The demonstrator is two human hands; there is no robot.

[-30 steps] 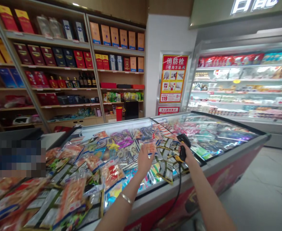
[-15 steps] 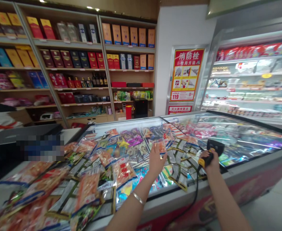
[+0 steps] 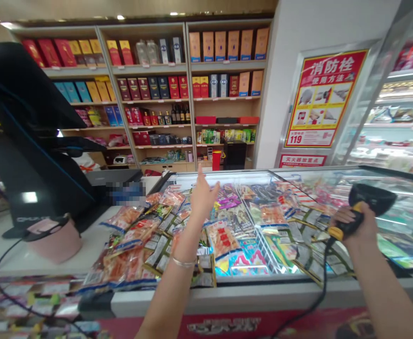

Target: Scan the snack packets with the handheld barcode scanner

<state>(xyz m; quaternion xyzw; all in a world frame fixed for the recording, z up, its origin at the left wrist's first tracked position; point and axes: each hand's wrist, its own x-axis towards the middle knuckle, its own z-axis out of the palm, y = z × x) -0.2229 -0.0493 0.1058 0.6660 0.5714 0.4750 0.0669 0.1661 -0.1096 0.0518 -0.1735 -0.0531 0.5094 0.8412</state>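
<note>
In the head view, the right hand, right of centre, grips a barcode scanner. The left hand, mid-frame, seems empty, fingers extended above food packets heaped on the chest freezer. I'd worry the scanner's cord, lower right, could snag packets and drag them off. Inside the freezer, bright bags flank a wire divider; I can't see into the pink tub at left.

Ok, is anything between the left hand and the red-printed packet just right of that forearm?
Nothing visible: the left hand looks empty, and no other packet covers the red-printed packet. The scanner in the right hand is off to the right.
</note>
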